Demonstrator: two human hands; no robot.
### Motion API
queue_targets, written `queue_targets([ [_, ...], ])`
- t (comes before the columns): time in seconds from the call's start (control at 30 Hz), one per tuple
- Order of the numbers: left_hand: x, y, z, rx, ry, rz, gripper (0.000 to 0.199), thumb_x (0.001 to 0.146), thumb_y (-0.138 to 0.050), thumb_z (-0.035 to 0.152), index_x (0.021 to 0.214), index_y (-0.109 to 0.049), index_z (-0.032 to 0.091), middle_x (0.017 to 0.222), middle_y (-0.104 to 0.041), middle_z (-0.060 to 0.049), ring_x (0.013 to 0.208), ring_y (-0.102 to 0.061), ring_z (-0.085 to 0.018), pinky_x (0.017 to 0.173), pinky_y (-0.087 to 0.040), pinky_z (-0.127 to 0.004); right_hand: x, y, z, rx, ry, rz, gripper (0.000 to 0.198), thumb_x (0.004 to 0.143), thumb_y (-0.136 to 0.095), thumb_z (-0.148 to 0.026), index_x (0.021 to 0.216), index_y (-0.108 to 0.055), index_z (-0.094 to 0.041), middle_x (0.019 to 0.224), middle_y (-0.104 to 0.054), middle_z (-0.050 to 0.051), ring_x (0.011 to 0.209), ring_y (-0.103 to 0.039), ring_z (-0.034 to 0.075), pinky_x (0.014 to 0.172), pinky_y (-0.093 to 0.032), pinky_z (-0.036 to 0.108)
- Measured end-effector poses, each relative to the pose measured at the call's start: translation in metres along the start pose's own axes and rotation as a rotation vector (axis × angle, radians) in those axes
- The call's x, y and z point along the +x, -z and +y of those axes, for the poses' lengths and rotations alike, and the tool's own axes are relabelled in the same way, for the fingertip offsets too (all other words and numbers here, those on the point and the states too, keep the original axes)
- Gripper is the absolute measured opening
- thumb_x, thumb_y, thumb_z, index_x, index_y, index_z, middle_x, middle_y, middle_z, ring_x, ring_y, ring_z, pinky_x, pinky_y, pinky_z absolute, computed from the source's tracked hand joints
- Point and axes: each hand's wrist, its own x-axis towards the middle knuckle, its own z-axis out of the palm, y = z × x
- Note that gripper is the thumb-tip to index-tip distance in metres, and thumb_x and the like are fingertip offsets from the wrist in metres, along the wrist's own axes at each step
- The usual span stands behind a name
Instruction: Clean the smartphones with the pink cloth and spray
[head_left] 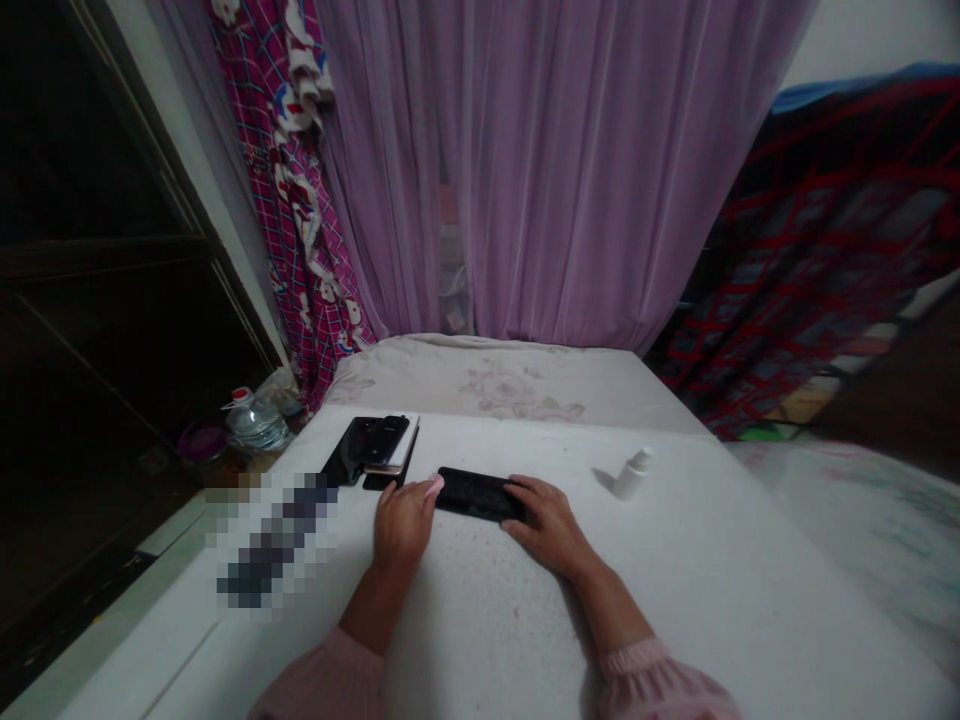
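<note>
A black, flat, phone-shaped device [474,494] lies crosswise on the white table. My right hand [551,522] grips its right end, thumb on the near edge and fingers over the far side. At its left end, my left hand [405,522] is closed on a small pink cloth [434,486]. To the left of that hand are several phones: a dark phone [349,452] flat on the table, and a small black phone [386,441] on top of a white phone [407,443]. A dark edge beneath them is partly hidden.
A small white spray bottle [631,475] stands on the white table [675,600] to the right. A pixelated patch [274,545] hides something at the left. Beyond the table are a flowered sheet [487,385] and purple curtains [570,180]. A large water bottle [257,422] stands off the left edge.
</note>
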Motion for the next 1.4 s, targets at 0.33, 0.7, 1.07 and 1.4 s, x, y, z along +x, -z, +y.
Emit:
queue_targets([
  [0.33, 0.035, -0.008, 0.005, -0.007, -0.012, 0.012, 0.026, 0.095, -0.05, 0.021, 0.11, -0.07, 0.025, 0.108, -0.073, -0.004, 0.099, -0.069, -0.023, 0.098, -0.042, -0.036, -0.001, -0.004, 0.006, 0.002, 0.043, 0.033, 0.048, 0.072, -0.071, -0.032, 0.12, -0.064, -0.025, 0.13, -0.06, 0.01, 0.121, -0.054, 0.03, 0.103, -0.038, 0.051],
  [0.7, 0.042, -0.015, 0.021, -0.084, -0.141, -0.062, 0.025, 0.097, -0.047, 0.021, 0.101, -0.071, 0.027, 0.106, -0.074, -0.001, 0.102, -0.066, -0.018, 0.109, -0.025, -0.042, -0.001, -0.005, 0.004, -0.008, 0.037, 0.049, 0.048, 0.071, -0.071, -0.03, 0.118, -0.065, -0.022, 0.129, -0.06, 0.011, 0.12, -0.054, 0.03, 0.103, -0.038, 0.05],
  [1.07, 0.045, -0.035, 0.064, -0.045, -0.198, -0.149, 0.027, 0.097, -0.043, 0.024, 0.097, -0.07, 0.025, 0.095, -0.074, -0.003, 0.097, -0.063, -0.021, 0.107, -0.026, -0.043, -0.001, -0.006, 0.003, -0.003, 0.045, 0.069, 0.05, 0.071, -0.071, -0.03, 0.121, -0.063, -0.024, 0.129, -0.061, 0.01, 0.119, -0.055, 0.029, 0.103, -0.039, 0.05],
  [1.4, 0.039, -0.029, 0.049, -0.023, -0.181, -0.083, 0.022, 0.095, -0.049, 0.026, 0.099, -0.071, 0.026, 0.098, -0.073, -0.002, 0.099, -0.059, -0.023, 0.107, -0.025, -0.044, -0.002, -0.005, 0.002, -0.004, 0.038, 0.061, 0.048, 0.072, -0.07, -0.03, 0.119, -0.064, -0.024, 0.129, -0.06, 0.01, 0.12, -0.054, 0.03, 0.103, -0.038, 0.05],
])
